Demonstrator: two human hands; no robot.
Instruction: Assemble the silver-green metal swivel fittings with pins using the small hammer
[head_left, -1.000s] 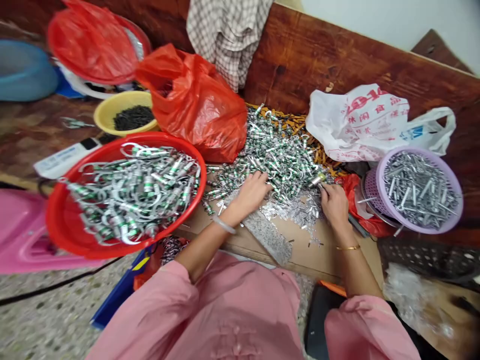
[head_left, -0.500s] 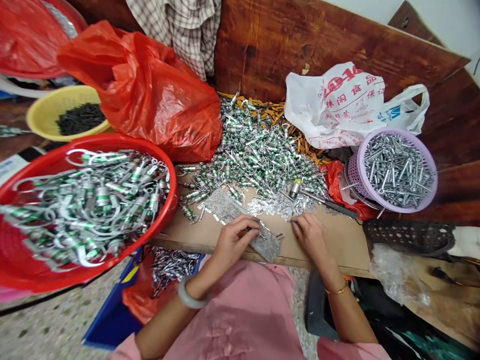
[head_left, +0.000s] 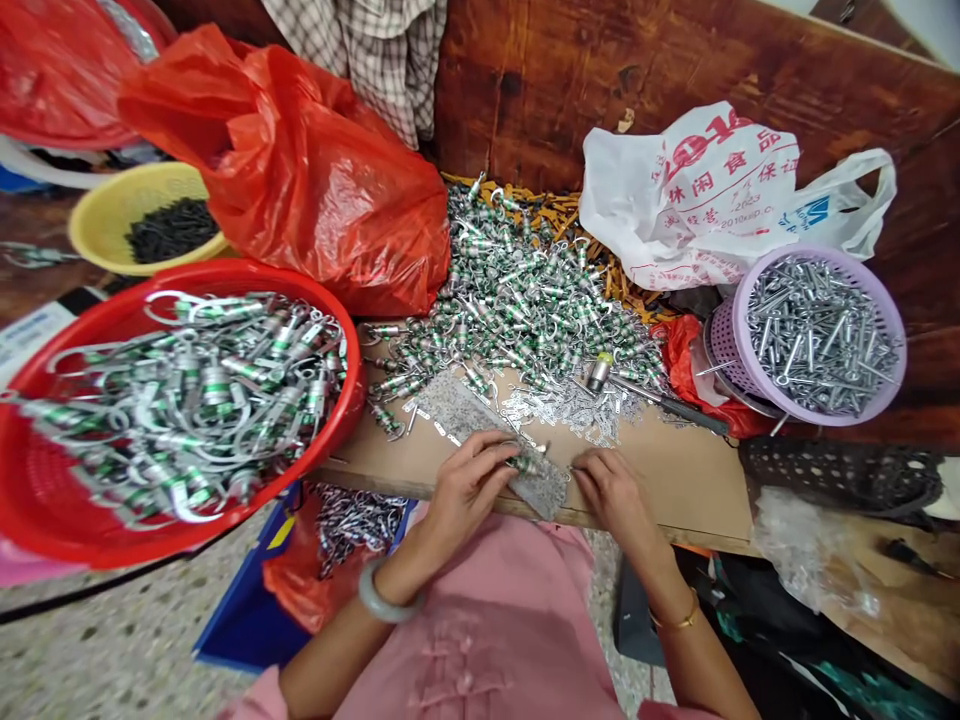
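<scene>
My left hand [head_left: 466,497] pinches a small green-banded metal part [head_left: 523,463] against a speckled stone strip [head_left: 454,411] lying on a cardboard board [head_left: 675,482]. My right hand [head_left: 610,497] sits just right of that strip, its fingertips close to the part; I cannot tell whether they hold anything. Behind my hands spreads a heap of green-banded metal parts [head_left: 517,290]. Loose silver clips [head_left: 566,410] lie at its front edge, beside a metal cylinder [head_left: 600,371].
A red basin [head_left: 300,490] of looped parts stands left, and a lilac basket [head_left: 847,414] of silver pins stands right. A dark-handled tool [head_left: 694,416] lies near it. A red bag [head_left: 322,180], white bag [head_left: 690,200] and yellow bowl [head_left: 97,222] surround the heap.
Both hands have moved back from the heap's edge to the near end of the stone strip. My left hand now pinches a green-banded part. The view has shifted, moving the basin left.
</scene>
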